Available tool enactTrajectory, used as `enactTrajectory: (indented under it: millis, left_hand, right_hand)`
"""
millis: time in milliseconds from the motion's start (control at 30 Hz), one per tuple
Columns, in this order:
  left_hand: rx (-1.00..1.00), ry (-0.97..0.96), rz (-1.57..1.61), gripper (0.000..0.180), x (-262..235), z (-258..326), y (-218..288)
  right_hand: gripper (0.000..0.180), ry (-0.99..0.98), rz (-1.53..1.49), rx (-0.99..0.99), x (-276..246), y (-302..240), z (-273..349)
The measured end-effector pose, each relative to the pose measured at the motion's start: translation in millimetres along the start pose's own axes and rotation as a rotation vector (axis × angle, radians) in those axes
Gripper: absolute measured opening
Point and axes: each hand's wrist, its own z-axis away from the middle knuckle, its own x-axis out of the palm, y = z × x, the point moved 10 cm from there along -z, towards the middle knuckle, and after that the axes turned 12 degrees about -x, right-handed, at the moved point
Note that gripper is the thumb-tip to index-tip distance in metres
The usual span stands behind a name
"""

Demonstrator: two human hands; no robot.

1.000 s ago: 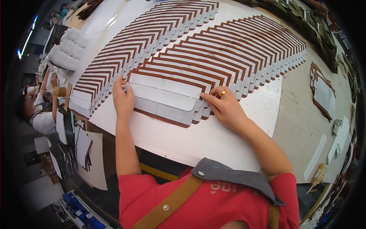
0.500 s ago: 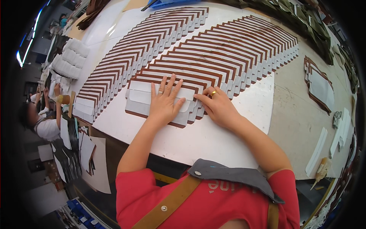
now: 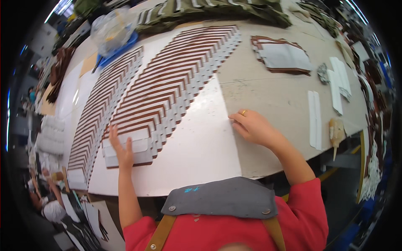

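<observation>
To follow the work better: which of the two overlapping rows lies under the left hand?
The row on the right, whose front piece lies beneath the left hand; the other row, farther left, has its front end clear of that hand.

On the pale flat tabletop (image 3: 197,146), brown-edged white rectangular panels (image 3: 171,69) in two rows lie before folded green cloth (image 3: 213,17), left of a brown-edged white stack (image 3: 287,56).
</observation>
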Motion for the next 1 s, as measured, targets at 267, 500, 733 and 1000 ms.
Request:
enactTrajectory:
  millis: [267,500,733,1000]
  left_hand:
    - [0.127,-0.109,0.156,0.042,57.4,14.1,131.4]
    - [0.454,-0.566,0.322,0.046,151.8,66.5,278.7]
    - [0.601,-0.72,0.38,0.044,176.8,103.7,323.3]
    - [0.597,-0.716,0.431,0.042,187.7,114.1,313.5]
  right_hand:
    - [0.019,0.271,0.026,0.425,-76.8,47.6,133.4]
    - [0.02,0.352,0.588,0.716,-145.5,123.6,191.1]
    - [0.027,0.324,0.599,0.619,-159.3,175.8,144.5]
    - [0.034,0.243,1.057,0.103,-130.1,187.1,26.4]
